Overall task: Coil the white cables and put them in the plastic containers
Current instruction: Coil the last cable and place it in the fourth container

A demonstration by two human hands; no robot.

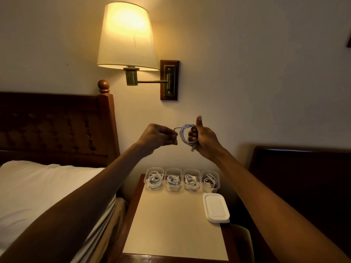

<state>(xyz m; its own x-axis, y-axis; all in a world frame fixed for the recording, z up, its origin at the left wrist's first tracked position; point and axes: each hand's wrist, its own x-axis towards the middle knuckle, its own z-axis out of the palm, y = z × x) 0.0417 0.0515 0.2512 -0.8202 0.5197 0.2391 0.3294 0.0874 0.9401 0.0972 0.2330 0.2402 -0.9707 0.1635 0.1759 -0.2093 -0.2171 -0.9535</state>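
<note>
Both hands are raised in front of the wall, above the nightstand. My right hand (203,136) grips a white cable (184,136) wound into a small coil, fingers curled through the loops and thumb pointing up. One plug end hangs below the coil. My left hand (158,137) pinches the loose end of the same cable just left of the coil. Below, several clear plastic containers (154,169) stand in a row at the back of the nightstand, each with a coiled white cable inside.
The nightstand (171,224) has a pale top with a wooden rim. A stack of white lids (215,207) lies at its right edge. A bed with white sheets (38,186) and a dark headboard is on the left. A lit wall lamp (127,35) hangs above.
</note>
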